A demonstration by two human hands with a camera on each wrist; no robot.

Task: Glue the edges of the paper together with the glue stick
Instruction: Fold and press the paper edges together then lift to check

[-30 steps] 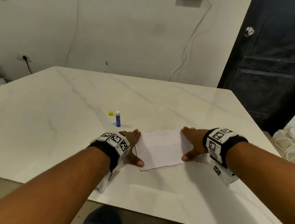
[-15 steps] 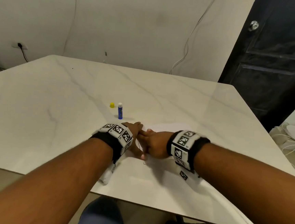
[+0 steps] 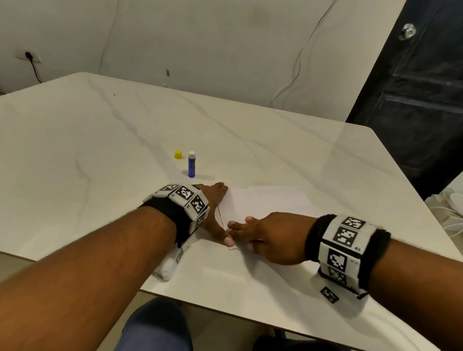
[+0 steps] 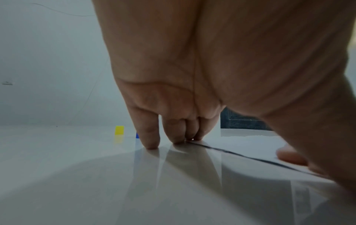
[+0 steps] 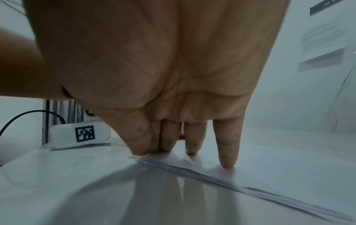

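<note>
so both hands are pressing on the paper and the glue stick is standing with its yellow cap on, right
Not quite. The yellow cap is off, sitting on the table beside the standing glue stick, as the head view shows. The left hand and right hand do press the paper.

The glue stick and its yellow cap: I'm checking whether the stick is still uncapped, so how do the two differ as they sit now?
The glue stick is a tall blue tube with a white top, standing upright; the yellow cap is short and squat. The cap sits apart, just to the tube's left, not on it. Both rest on the table beyond the left hand, and neither hand touches them.
</note>
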